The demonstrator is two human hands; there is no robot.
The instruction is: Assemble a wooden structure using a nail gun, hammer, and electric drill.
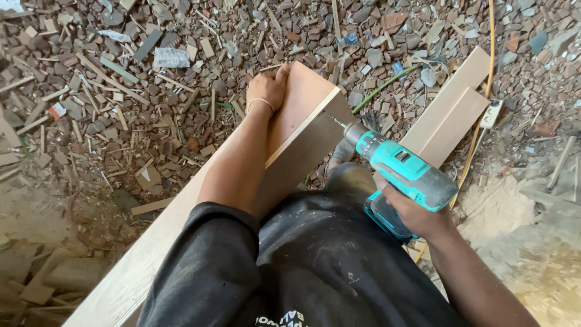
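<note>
Drill (404,171) in teal sits clenched in my right hand (415,213), fingers wrapped tight round its grip, the bit (334,120) touching the pale side edge of the wooden board (302,121). My left hand (267,88) lies flat on the board's far end, fingers curled over its edge. Wood scraps (121,91) litter the floor around; two planks (451,109) lie beside a yellow cable (487,72).

I take the board (302,115) as my landmark: my left hand (266,88) rests on its far end, the drill (399,172) in my right hand (414,215) meets its right edge, two planks (451,109) lie right of it, wood scraps (109,91) left.
</note>
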